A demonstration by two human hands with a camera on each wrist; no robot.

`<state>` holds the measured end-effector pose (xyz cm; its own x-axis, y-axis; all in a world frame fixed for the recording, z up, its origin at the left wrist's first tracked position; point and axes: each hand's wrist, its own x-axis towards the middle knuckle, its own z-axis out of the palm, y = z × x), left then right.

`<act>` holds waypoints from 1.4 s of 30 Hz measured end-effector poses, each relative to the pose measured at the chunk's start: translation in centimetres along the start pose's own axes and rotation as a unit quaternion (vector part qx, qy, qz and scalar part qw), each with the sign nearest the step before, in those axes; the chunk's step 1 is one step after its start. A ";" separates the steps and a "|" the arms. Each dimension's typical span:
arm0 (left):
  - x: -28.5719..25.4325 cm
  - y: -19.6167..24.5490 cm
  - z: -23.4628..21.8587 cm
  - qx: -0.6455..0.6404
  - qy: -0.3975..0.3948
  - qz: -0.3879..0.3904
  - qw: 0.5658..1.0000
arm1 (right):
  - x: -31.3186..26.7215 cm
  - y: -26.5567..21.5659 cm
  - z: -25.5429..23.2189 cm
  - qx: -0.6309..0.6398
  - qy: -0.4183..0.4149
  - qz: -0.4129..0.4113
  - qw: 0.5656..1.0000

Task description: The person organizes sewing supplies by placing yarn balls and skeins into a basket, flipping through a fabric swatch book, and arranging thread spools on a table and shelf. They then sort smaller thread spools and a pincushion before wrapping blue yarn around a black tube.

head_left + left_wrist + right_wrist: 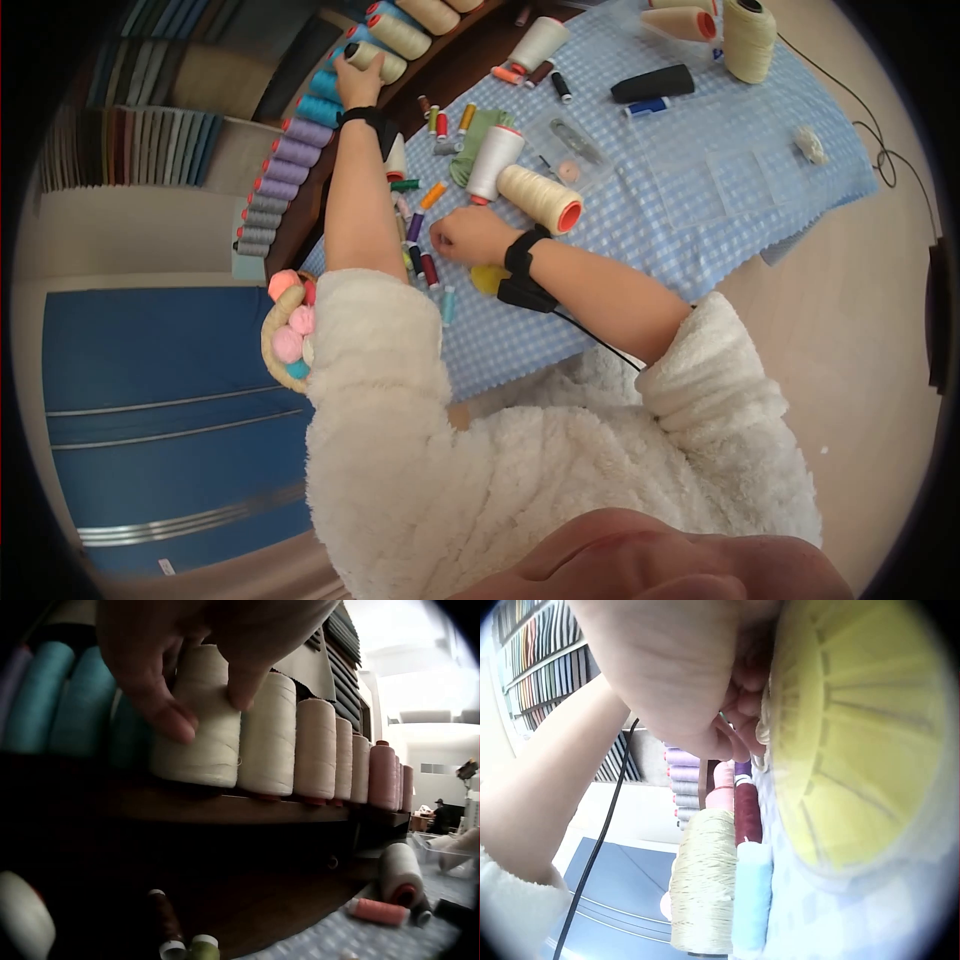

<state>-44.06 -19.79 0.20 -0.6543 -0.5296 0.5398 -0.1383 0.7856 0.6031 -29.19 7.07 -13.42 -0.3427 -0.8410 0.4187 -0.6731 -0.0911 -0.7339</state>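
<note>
At the shelf, my left hand (358, 84) reaches over a cream thread cone (381, 63). The left wrist view shows that hand (199, 641) with thumb and fingers gripping the cone (204, 754) from both sides; the cone stands upright among its neighbours. My right hand (474, 236) is low over the checked cloth, its fingers curled, between small spools and a white cone (497, 160). In the right wrist view the curled fingers of the hand (667, 667) lie beside a pale cord (763, 735); whether they hold it is hidden. A yellow disc (870, 742) lies close by.
Lilac cones (290, 152) and blue cones (318, 110) line the shelf. A cream cone (535, 197) lies on its side on the cloth. A basket of yarn balls (270, 345) stands left of the table. At the right are a clear divided tray (735, 185) and a black object (652, 84).
</note>
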 end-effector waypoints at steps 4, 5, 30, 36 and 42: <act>0.2 -1.3 1.7 -0.079 0.024 -0.095 0.992 | -0.2 -0.3 -0.1 -0.012 0.005 0.016 1.000; -0.5 -0.7 2.1 -0.080 0.077 -0.123 0.986 | -0.2 -0.3 -0.1 -0.022 0.000 0.021 1.000; -13.0 11.0 -5.5 -0.091 -0.408 0.094 0.903 | -0.4 -0.4 -0.8 -0.022 -0.031 0.012 0.999; -3.5 1.5 -8.9 0.004 -0.150 -0.095 0.984 | -0.2 -0.1 -0.6 -0.006 -0.031 0.012 0.999; 0.1 -0.4 -7.4 0.038 -0.123 -0.131 0.983 | -0.2 0.0 -0.7 0.011 -0.035 0.021 0.999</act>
<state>-38.51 -22.48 4.38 -0.7477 -0.6307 0.2075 -0.3754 0.6594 0.6514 -29.59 7.58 -13.13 -0.3227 -0.8798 0.3489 -0.6438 -0.0662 -0.7623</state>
